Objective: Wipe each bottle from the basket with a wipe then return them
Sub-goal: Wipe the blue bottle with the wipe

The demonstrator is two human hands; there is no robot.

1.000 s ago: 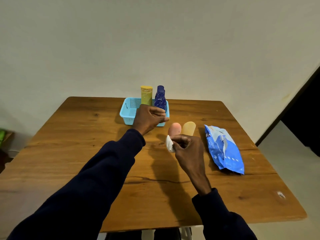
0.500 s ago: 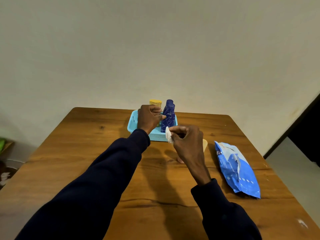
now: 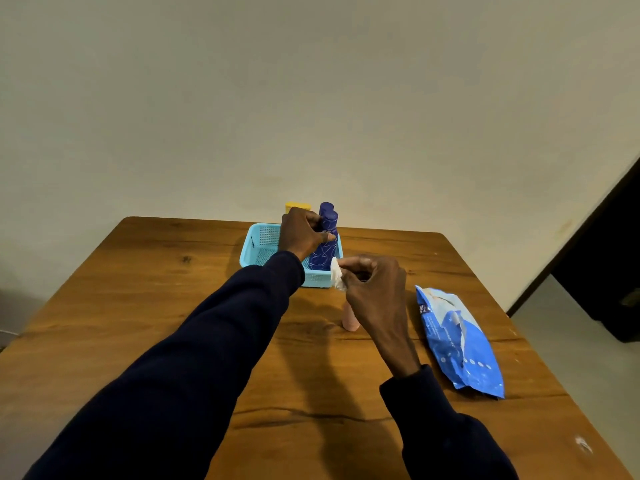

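The left hand (image 3: 304,233) has moved from the front of the basket (image 3: 258,252) to the blue bottle (image 3: 323,249), and its fingers are now curled around the upper part of it. This bottle still stands in the right end of the basket, near the far edge of the table (image 3: 138,306), beside the yellow bottle (image 3: 297,206). The right hand (image 3: 375,292) pinches a folded wipe (image 3: 336,277) and has come up just in front of the basket's right corner. The pink bottle (image 3: 350,318) stands behind this hand (another bottle that stood beside it is hidden now). I judge that the blue bottle is the next to be lifted out and wiped. The pack (image 3: 457,341) lies near the right edge.
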